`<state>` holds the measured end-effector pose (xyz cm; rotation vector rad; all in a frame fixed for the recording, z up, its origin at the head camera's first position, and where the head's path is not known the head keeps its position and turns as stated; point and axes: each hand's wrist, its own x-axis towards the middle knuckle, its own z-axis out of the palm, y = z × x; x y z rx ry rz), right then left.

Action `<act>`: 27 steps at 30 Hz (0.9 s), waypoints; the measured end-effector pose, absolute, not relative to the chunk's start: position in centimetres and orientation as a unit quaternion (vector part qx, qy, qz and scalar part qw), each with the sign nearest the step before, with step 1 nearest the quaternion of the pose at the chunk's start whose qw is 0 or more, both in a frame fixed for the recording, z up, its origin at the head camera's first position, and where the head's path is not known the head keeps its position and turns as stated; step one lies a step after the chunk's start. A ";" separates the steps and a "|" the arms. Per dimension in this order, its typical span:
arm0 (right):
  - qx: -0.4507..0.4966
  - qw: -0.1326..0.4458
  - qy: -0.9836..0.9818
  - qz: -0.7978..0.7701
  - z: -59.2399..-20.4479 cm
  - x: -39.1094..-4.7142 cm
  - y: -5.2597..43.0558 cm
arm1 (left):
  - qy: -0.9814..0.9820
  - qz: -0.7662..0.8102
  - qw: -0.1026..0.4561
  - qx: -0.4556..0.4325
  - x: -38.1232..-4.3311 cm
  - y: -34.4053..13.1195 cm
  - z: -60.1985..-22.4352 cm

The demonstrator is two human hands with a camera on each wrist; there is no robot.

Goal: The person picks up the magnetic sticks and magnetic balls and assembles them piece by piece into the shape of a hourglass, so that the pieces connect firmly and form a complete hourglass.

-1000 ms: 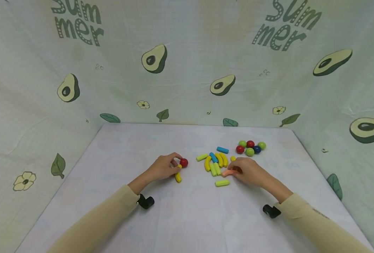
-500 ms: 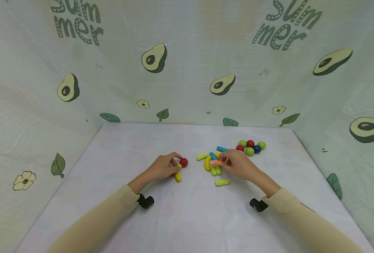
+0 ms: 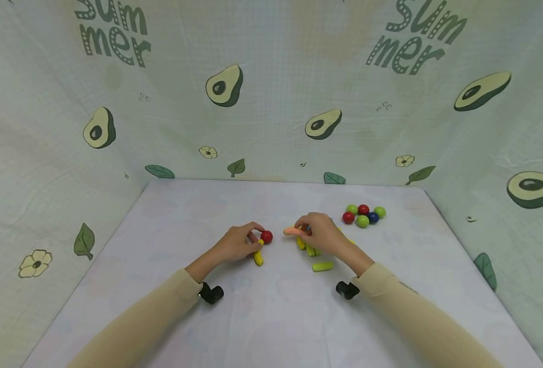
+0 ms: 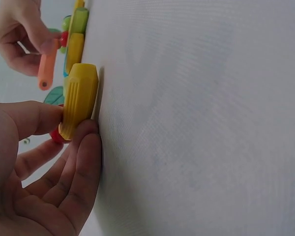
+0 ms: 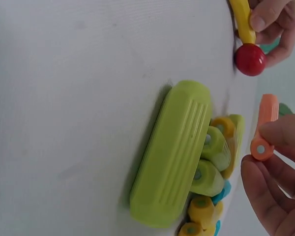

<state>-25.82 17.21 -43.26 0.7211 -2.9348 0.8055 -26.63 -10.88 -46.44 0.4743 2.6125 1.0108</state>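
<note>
My left hand (image 3: 236, 244) rests low over the white table, pinching a yellow curved magnetic stick (image 4: 79, 93) between thumb and fingers. At the stick's far end sits a glossy red ball (image 5: 250, 59), with a fingertip against it. My right hand (image 3: 325, 234) holds an orange curved magnetic stick (image 3: 294, 231) by one end, between thumb and fingers. Its free end points left toward the red ball, with a gap between them. Below and behind the right hand lies a group of yellow, green and blue sticks, partly hidden in the head view.
A lime green stick (image 3: 323, 266) lies alone nearer the front; it looms large in the right wrist view. Several red, green and dark blue balls (image 3: 362, 221) cluster at the back right. A printed cloth (image 3: 271, 102) rises behind the table (image 3: 197, 199).
My right hand has lifted the orange stick from the right side and carried it left, over the stick group, toward the red ball. My left hand has stayed in place.
</note>
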 end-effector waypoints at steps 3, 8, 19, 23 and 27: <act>0.226 -0.001 -0.939 0.261 -43.5 -26.1 16.3 | 0.907 0.356 0.149 0.169 -26.7 -11.0 -46.5; 0.217 -0.011 -0.943 0.253 -43.7 -26.4 15.1 | 0.904 0.360 0.150 0.174 -26.7 -11.2 -46.6; 0.197 -0.025 -0.944 0.262 -43.8 -26.4 13.4 | 0.900 0.368 0.152 0.179 -26.4 -11.4 -46.4; 0.200 -0.025 -0.943 0.264 -43.9 -26.4 13.2 | 0.898 0.368 0.149 0.190 -26.3 -11.6 -46.2; 0.203 -0.031 -0.939 0.275 -43.9 -26.4 13.1 | 0.897 0.366 0.150 0.194 -26.3 -11.8 -46.1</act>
